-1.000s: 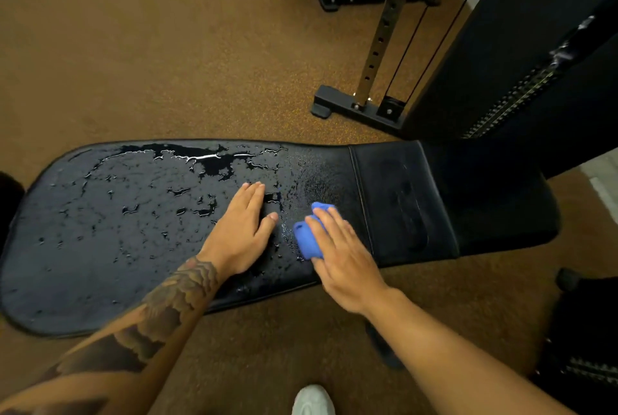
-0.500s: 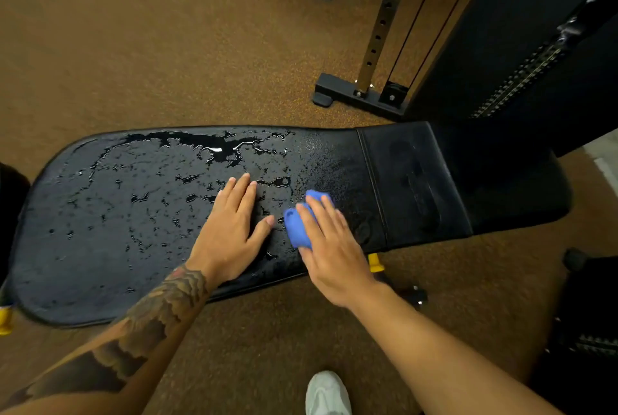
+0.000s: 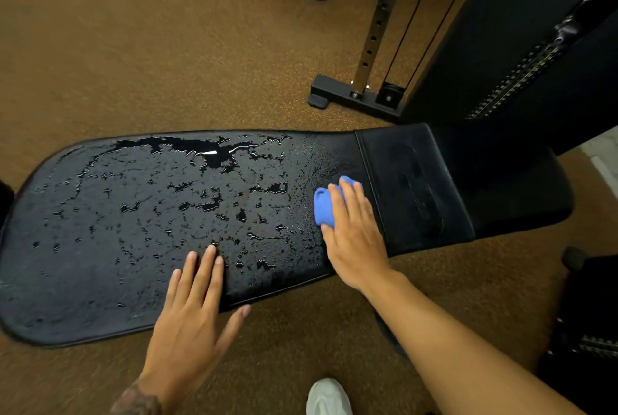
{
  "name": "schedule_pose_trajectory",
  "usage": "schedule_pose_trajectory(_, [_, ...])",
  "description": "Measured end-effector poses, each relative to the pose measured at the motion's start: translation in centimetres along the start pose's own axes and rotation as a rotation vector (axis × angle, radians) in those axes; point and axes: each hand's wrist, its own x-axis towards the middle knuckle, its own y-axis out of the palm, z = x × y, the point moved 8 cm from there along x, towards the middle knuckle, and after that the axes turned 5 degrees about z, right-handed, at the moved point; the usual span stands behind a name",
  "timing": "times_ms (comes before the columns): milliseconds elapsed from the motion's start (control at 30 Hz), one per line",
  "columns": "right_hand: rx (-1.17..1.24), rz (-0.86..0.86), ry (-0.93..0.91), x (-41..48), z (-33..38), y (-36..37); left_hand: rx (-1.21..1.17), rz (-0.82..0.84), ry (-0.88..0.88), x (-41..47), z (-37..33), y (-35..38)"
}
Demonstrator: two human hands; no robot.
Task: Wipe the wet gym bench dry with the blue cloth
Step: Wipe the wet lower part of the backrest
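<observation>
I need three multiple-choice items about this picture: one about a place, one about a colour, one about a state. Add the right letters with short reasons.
1. Where is the blue cloth?
A) on the floor
B) on the bench, beside the seam
C) at the bench's left end

2. What colour is the shoe?
A) white
B) red
C) green

3. How is the left hand?
A) a fist
B) gripping the cloth
C) flat, fingers straight

Key: 1 B, the right hand presses it by the seam; 2 A, a white toe shows at the bottom edge; 3 C, its fingers lie straight on the bench.
</observation>
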Motion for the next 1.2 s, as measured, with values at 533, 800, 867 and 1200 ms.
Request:
schedule_pose_trajectory(533, [0.005,0.075,-0.2,-2.6,5.1,1.7,0.089,-0.079,-0.006,0.7,0.2,0.8])
schedule_pose_trajectory(800, [-0.034,-0.032,0.045,-0.5,-3.4,-1.7,0.093,-0.055,-0.01,0.6,0.1,0.7])
schedule_pose_trajectory(867, [-0.034,-0.034,0.055,1.5,-1.8,-1.2,0.088,-0.057,-0.014,0.6,0.1,0.7])
schedule_pose_trajectory(1200, [-0.004,0.039,-0.151,-5.5,1.5,0.8,0.063,-0.053,-0.034,1.1,0.0,-0.1])
